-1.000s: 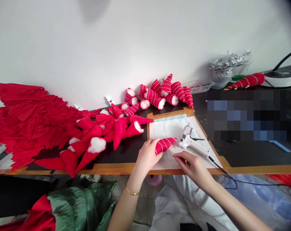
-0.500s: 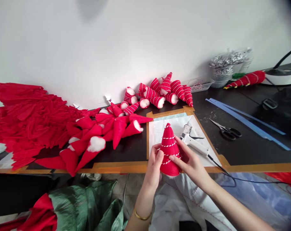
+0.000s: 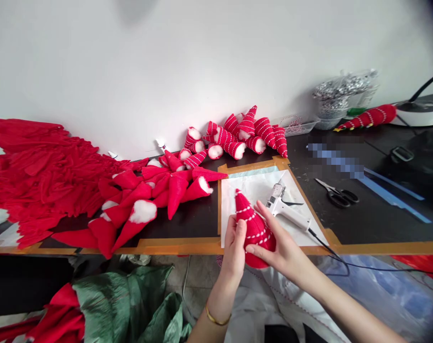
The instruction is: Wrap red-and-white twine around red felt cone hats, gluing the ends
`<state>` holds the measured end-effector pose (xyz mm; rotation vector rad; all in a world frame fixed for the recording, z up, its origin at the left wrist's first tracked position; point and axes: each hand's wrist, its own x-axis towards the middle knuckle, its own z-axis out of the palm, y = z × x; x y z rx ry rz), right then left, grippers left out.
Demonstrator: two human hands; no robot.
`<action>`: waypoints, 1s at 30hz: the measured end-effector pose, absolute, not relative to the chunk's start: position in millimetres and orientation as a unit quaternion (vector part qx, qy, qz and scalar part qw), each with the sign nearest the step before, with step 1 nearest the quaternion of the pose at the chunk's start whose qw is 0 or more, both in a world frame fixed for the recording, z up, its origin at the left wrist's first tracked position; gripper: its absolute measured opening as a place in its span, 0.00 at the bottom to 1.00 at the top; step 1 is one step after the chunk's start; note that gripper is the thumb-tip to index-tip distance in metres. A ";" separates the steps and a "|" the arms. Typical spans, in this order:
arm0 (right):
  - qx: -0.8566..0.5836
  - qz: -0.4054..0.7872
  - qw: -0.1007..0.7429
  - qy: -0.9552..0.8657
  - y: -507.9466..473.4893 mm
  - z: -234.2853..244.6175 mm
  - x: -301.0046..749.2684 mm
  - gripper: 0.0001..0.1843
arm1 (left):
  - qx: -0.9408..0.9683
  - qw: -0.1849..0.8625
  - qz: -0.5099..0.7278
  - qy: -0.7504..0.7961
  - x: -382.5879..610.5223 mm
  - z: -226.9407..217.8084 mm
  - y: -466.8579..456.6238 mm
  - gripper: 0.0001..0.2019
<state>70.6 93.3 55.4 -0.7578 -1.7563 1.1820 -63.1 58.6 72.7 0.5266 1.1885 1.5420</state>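
Observation:
Between my two hands is a red felt cone (image 3: 256, 229) wound with red-and-white twisted cord, its tip leaning up to the left. My left hand (image 3: 235, 245) grips its left side, thumb on the front. On the other side my right hand (image 3: 279, 240) holds it near the base, thumb across the front and fingers behind. The cone's underside is hidden. Just beyond my hands a white hot glue gun (image 3: 288, 213) lies on a white sheet (image 3: 234, 195) taped to the table.
Plain stuffed red cones (image 3: 177, 190) lie to the left, beside a heap of red felt (image 3: 52, 181). Corded cones (image 3: 234, 138) are piled by the wall. Scissors (image 3: 336, 193) and blue strips (image 3: 391, 197) lie right. The glue gun's cable (image 3: 324, 243) crosses the front edge.
The cone has tilted, its tip moving left and its base swinging right. Both hands have turned with it and keep their hold.

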 end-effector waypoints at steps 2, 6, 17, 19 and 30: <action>-0.295 0.469 0.434 -0.710 93.8 55.4 69.4 0.49 | 0.270 0.563 0.616 0.480 -67.8 73.7 57.9 0.30; -0.250 0.485 0.408 -0.732 97.0 59.0 73.2 0.46 | 0.365 0.610 0.569 0.413 -77.7 79.6 57.1 0.34; -0.253 0.238 0.553 -0.757 80.5 65.0 81.3 0.32 | 0.015 0.508 0.733 0.451 -55.4 86.2 73.4 0.24; -0.232 0.224 0.598 -0.734 72.3 59.5 81.0 0.19 | -0.027 0.532 0.734 0.421 -56.3 89.1 73.4 0.25; -0.195 0.221 0.507 -0.810 75.0 47.3 69.0 0.15 | 0.063 0.446 0.781 0.433 -41.4 96.1 63.5 0.30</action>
